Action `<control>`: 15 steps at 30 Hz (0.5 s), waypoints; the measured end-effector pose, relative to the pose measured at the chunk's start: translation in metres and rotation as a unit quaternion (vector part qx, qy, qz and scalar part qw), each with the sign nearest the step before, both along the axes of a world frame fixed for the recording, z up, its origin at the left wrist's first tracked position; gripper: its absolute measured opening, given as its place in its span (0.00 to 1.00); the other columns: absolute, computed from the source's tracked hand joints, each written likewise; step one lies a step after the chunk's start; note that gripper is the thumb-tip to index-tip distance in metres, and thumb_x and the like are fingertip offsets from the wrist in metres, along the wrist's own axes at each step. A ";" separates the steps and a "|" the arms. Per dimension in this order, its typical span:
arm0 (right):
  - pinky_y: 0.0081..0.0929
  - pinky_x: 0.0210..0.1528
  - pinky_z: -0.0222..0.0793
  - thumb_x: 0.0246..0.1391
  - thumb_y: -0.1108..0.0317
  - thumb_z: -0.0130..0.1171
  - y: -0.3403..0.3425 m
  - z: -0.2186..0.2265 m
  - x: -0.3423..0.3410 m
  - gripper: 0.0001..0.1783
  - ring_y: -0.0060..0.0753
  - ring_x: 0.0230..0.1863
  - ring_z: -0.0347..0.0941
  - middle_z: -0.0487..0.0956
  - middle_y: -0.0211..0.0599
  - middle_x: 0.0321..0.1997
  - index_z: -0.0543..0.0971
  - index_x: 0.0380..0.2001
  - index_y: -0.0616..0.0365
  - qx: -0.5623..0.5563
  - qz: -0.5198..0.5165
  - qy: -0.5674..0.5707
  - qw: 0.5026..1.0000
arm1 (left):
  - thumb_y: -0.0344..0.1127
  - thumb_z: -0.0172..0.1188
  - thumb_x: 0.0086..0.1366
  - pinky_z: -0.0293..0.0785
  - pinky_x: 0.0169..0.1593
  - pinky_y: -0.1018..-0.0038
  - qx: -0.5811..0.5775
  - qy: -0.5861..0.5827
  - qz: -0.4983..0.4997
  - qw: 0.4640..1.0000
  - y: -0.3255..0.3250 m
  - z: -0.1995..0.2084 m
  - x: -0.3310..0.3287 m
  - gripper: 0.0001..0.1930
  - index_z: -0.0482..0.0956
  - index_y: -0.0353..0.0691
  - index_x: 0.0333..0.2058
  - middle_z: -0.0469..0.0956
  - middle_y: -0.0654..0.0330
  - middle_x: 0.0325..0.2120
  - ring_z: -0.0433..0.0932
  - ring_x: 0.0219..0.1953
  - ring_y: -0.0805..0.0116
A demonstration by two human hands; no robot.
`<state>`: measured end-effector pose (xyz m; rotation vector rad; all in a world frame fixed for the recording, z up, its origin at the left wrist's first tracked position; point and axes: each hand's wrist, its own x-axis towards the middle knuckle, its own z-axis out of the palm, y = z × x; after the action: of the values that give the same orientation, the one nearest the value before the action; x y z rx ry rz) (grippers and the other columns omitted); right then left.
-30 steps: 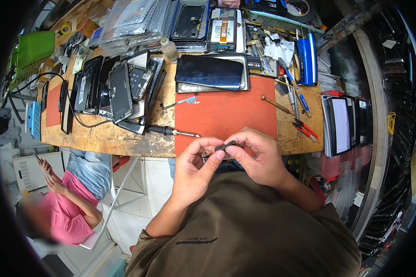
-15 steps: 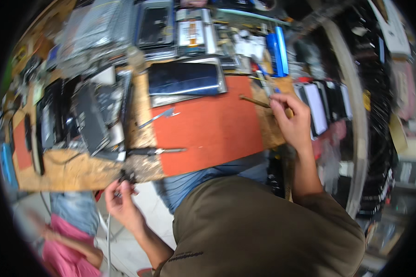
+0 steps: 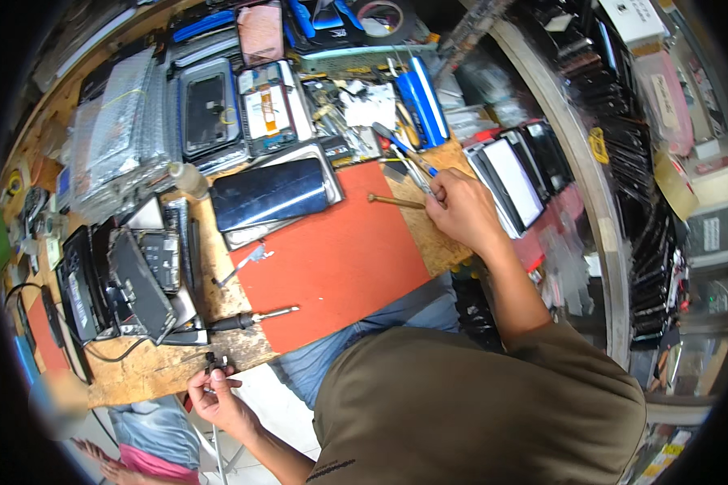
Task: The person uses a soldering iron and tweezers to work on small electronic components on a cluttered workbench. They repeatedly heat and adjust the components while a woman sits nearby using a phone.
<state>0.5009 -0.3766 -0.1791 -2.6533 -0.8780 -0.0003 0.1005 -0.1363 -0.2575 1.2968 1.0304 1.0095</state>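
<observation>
Left hand (image 3: 222, 402): positioned at the near left edge of the worktop (image 3: 158, 372), fingers pinched together on a small black part (image 3: 213, 362), which is held upright above the fingertips; its finer detail is too small to read. Right hand (image 3: 465, 210): positioned beyond the right edge of the orange mat (image 3: 332, 250), fingers curled and drawn close together at a group of hand tools — whether anything is gripped between them cannot be told. A brass-coloured rod tool (image 3: 395, 200) lies across the right edge of the mat, its far end just beside the right fingertips. A blue-and-white pen-like tool (image 3: 416, 166) lies near the same fingers. On the left side of the mat, a soldering iron (image 3: 234, 321) rests with its black handle on the wood and its metal shaft over the orange surface; a small grey strip (image 3: 255, 255) lies above it, crossing the mat's edge. A dark glossy phone (image 3: 268, 194) lies on a pale tray (image 3: 333, 174) that overlaps the top of the mat. To the left, opened phone parts (image 3: 144, 279) are stacked at a slant — several leaning on one another — with a small bottle (image 3: 188, 179) standing behind them. A blue case (image 3: 422, 101) stands at the upper right of the worktop.
</observation>
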 end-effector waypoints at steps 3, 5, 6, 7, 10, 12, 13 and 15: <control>0.46 0.39 0.75 0.57 0.70 0.66 0.008 -0.003 0.005 0.08 0.53 0.35 0.81 0.81 0.47 0.35 0.76 0.32 0.62 0.087 0.003 0.063 0.994 | 0.31 0.70 0.71 0.77 0.23 0.80 0.001 -0.009 0.021 1.000 -0.001 -0.002 0.002 0.09 0.77 0.37 0.42 0.80 0.59 0.34 0.85 0.32 0.69; 0.46 0.39 0.75 0.57 0.71 0.66 0.013 -0.002 0.009 0.09 0.53 0.33 0.79 0.80 0.46 0.33 0.76 0.33 0.63 0.138 0.051 0.040 0.988 | 0.31 0.70 0.71 0.77 0.23 0.80 0.006 -0.015 0.026 1.000 -0.001 -0.004 0.003 0.10 0.77 0.37 0.42 0.80 0.59 0.34 0.85 0.32 0.69; 0.45 0.38 0.75 0.57 0.71 0.66 0.016 -0.001 0.011 0.09 0.53 0.33 0.78 0.79 0.45 0.32 0.75 0.33 0.63 0.163 0.071 0.036 0.983 | 0.31 0.70 0.71 0.77 0.23 0.81 0.008 -0.020 0.027 0.999 -0.001 -0.005 0.004 0.10 0.77 0.37 0.42 0.81 0.59 0.34 0.85 0.32 0.69; 0.42 0.37 0.75 0.60 0.73 0.65 0.022 -0.001 0.013 0.08 0.47 0.32 0.79 0.79 0.45 0.34 0.75 0.37 0.63 0.170 0.092 0.029 0.981 | 0.31 0.70 0.70 0.77 0.23 0.81 0.006 -0.021 0.026 0.999 -0.001 -0.006 0.004 0.10 0.77 0.38 0.42 0.81 0.59 0.34 0.85 0.32 0.69; 0.39 0.37 0.75 0.64 0.75 0.63 0.041 0.006 0.013 0.07 0.42 0.33 0.80 0.80 0.45 0.36 0.76 0.42 0.63 0.252 0.105 0.122 0.954 | 0.30 0.70 0.70 0.77 0.24 0.80 0.010 -0.028 0.022 0.999 -0.001 -0.005 0.004 0.11 0.75 0.38 0.44 0.81 0.59 0.34 0.86 0.32 0.68; 0.32 0.36 0.75 0.66 0.77 0.61 0.050 0.016 0.012 0.13 0.32 0.33 0.79 0.81 0.43 0.37 0.77 0.52 0.62 0.270 0.133 0.116 0.947 | 0.29 0.69 0.70 0.77 0.25 0.78 -0.002 -0.029 0.024 0.999 0.000 -0.005 0.005 0.11 0.75 0.38 0.44 0.81 0.59 0.34 0.86 0.32 0.67; 0.31 0.36 0.75 0.66 0.78 0.62 0.049 0.023 0.010 0.15 0.31 0.33 0.79 0.81 0.42 0.36 0.76 0.54 0.62 0.276 0.129 0.145 0.941 | 0.29 0.69 0.70 0.78 0.26 0.76 -0.010 -0.012 0.040 0.999 -0.001 -0.004 0.005 0.11 0.75 0.38 0.44 0.80 0.59 0.34 0.86 0.32 0.66; 0.27 0.34 0.73 0.65 0.79 0.62 0.040 0.037 0.006 0.18 0.25 0.32 0.77 0.80 0.39 0.36 0.77 0.58 0.62 0.255 0.155 0.169 0.939 | 0.28 0.69 0.70 0.79 0.27 0.75 -0.010 -0.010 0.046 0.999 -0.004 -0.004 0.004 0.10 0.75 0.37 0.43 0.79 0.60 0.34 0.86 0.32 0.65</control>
<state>0.5067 -0.3367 -0.1424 -1.9423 -1.0042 0.2601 0.1045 -0.1400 -0.2615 1.2298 1.0908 1.0756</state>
